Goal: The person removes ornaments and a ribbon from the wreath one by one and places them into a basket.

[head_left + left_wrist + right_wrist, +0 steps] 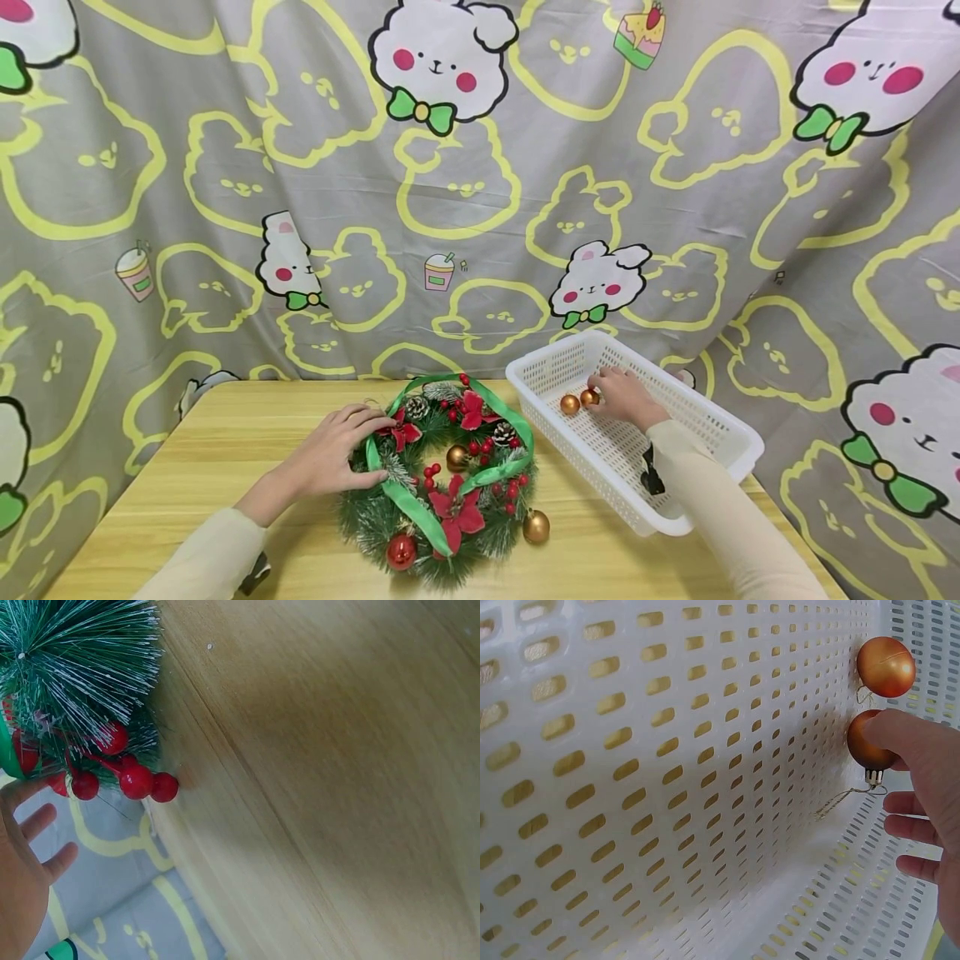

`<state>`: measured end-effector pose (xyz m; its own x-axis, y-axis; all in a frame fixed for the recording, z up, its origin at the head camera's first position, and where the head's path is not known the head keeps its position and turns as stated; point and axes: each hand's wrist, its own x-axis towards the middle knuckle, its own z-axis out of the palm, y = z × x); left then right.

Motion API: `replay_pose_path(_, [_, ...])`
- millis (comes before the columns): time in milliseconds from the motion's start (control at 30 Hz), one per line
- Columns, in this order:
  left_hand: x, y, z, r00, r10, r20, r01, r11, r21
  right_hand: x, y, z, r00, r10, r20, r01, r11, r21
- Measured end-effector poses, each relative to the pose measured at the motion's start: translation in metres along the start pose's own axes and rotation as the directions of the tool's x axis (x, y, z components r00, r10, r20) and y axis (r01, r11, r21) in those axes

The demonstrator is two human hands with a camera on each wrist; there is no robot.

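A green Christmas wreath (pixel 360 517) with red flowers, pinecones, berries and a green ribbon (pixel 412 508) lies on the table. My left hand (pixel 337 450) rests at its left side, fingers extended over the greenery and thumb spread apart. In the left wrist view its fingertips are beside red berries (pixel 136 782). Inside the white basket, my right hand (pixel 628 396) pinches a gold Christmas ball (pixel 870 742) by its round body, thumb on top. A hanging loop trails from the ball's cap. Right beside it is a second gold ball (pixel 570 404).
The white perforated basket (pixel 577 454) stands to the right of the wreath on the wooden table (pixel 247 417). One gold ball (pixel 536 527) lies at the wreath's right edge, another (pixel 457 457) in its middle. A red ball (pixel 401 551) is at its front. Behind hangs a patterned curtain (pixel 480 208).
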<state>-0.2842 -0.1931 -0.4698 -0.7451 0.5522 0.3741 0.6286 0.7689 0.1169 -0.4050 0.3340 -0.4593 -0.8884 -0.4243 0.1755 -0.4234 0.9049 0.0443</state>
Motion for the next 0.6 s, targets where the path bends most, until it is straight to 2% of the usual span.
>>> replay_pose_path(600, [-0.0012,0.0034,-0.0023,1.000,-0.006,-0.002,0.006,1.000,0.006,-0.0040,-0.0015,-0.0076,1.000,-0.014,-0.028,0.014,1.000,0.002])
